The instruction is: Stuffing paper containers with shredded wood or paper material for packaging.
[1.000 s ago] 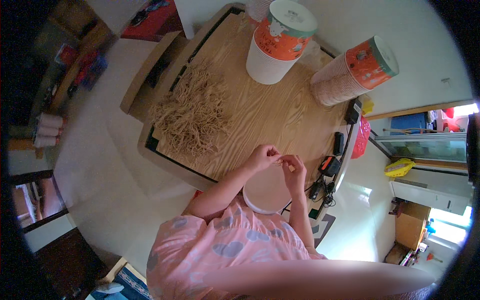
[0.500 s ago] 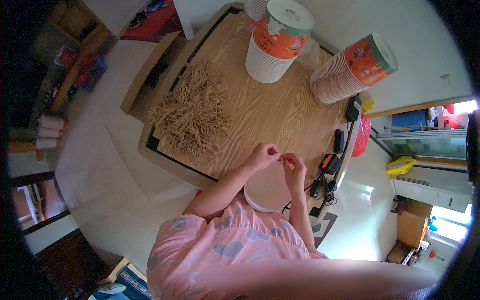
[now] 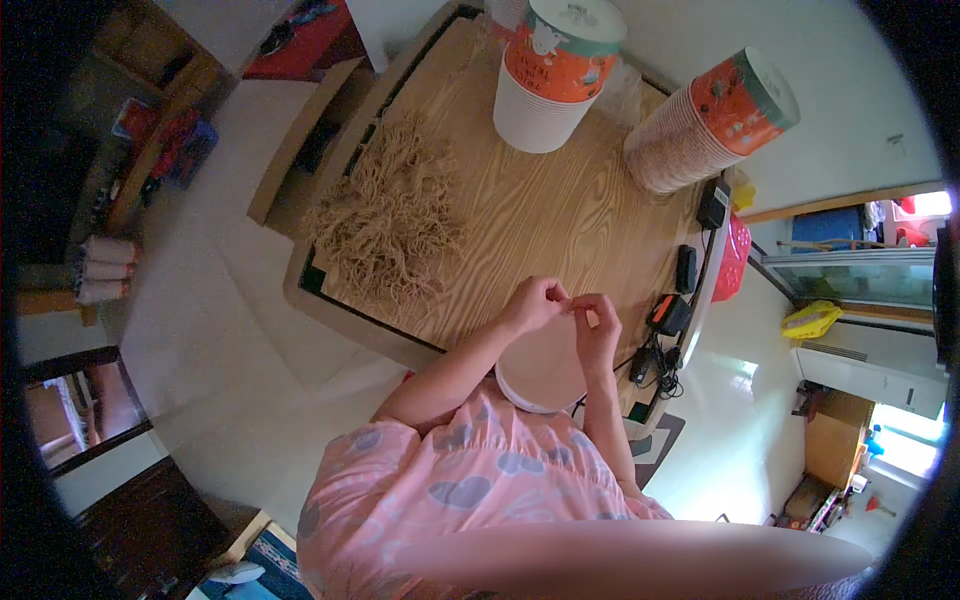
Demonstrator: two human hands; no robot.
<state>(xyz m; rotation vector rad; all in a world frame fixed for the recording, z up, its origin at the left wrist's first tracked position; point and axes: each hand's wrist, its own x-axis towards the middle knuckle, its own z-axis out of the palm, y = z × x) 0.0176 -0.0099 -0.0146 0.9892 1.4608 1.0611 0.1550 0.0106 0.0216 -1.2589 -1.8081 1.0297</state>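
Observation:
Both hands meet over the far rim of a white round tub [image 3: 540, 375], which stands at the near table edge against my body. My left hand [image 3: 535, 305] is closed in a pinch, fingertips almost touching those of the right. Just beside it, my right hand [image 3: 598, 325] pinches too, thumb against forefinger. Whatever lies between the fingertips is too small to make out. A loose heap of tan twine strands [image 3: 390, 225] spreads over the left of the wood-grain table [image 3: 530, 215], apart from both hands.
Upside-down stacks of paper tubs, one white-sided [image 3: 545, 115] and one pinkish [image 3: 675, 145], stand at the far side. Along the right edge lie black power adapters [image 3: 670, 313] with tangled cords [image 3: 655, 368]. A red plastic bag [image 3: 733, 260] hangs beyond that edge.
The whole view has shifted slightly. My fingertips stay together over the tub, still pinching, with only a small change in finger position.

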